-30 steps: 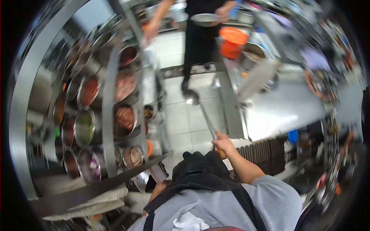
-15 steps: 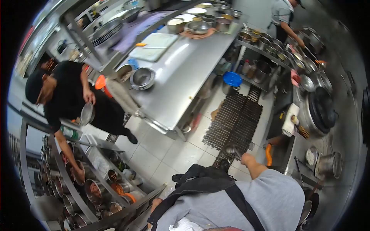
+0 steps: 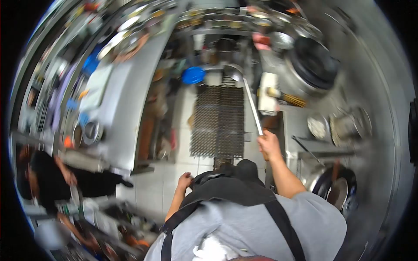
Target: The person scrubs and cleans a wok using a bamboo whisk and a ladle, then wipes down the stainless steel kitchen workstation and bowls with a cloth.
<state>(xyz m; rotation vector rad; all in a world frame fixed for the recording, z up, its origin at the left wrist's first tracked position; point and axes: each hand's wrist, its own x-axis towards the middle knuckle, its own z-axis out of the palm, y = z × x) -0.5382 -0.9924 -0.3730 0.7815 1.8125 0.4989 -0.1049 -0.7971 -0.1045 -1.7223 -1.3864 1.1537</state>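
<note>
My right hand is wrapped round the handle of a long metal ladle. The ladle slants up and away from me, its round bowl above the far end of the black floor mat. Below my fist the brownish handle end shows. My left hand is beside the dark apron at my waist, its fingers curled in; I see nothing in it.
On the right, a counter carries a large pot with a black cover, a bowl of white stuff and a wok. A steel table stands left. At lower left a co-worker bends near shelves.
My view has swung to the right, so the mat lies straight ahead. The ladle now extends farther forward in my right hand. More of my left hand shows.
</note>
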